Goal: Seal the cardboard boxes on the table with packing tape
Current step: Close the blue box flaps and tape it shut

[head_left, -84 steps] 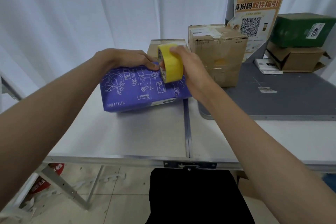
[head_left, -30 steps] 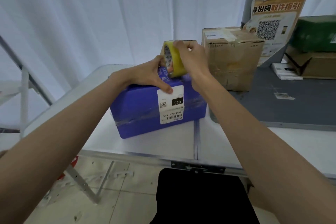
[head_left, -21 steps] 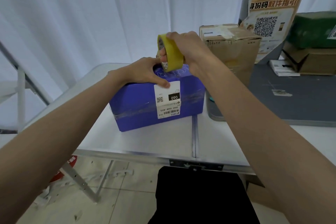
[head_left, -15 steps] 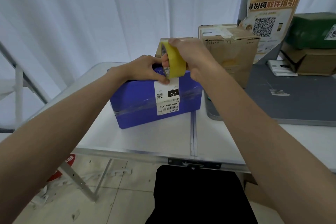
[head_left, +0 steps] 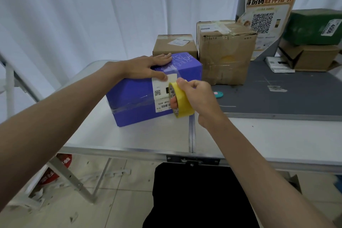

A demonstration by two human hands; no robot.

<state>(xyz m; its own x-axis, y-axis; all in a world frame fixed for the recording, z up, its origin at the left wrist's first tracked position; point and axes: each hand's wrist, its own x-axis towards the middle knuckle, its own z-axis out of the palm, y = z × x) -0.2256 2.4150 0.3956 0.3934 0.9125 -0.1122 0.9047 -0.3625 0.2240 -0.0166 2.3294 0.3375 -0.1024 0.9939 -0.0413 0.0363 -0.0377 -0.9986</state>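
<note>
A purple printed box [head_left: 133, 98] stands on the white folding table [head_left: 148, 137], with a white shipping label on its near face. My left hand [head_left: 148, 67] lies flat on the box's top, thumb pressing at the upper edge of the label. My right hand [head_left: 196, 94] grips a yellow roll of packing tape [head_left: 182, 102] held against the front face, over the label's right part. A clear strip of tape runs from the roll up over the top edge of the box.
A small brown box [head_left: 174, 45] and a taller taped brown box [head_left: 225, 52] stand behind the purple one. A grey mat [head_left: 288, 96] covers the table's right part, bearing a green box [head_left: 314, 26], a flattened brown box [head_left: 314, 57] and a teal tag [head_left: 218, 94].
My right hand brought the roll down from above the box's top to its front face, drawing tape over the top edge. My left hand flattened on the top.
</note>
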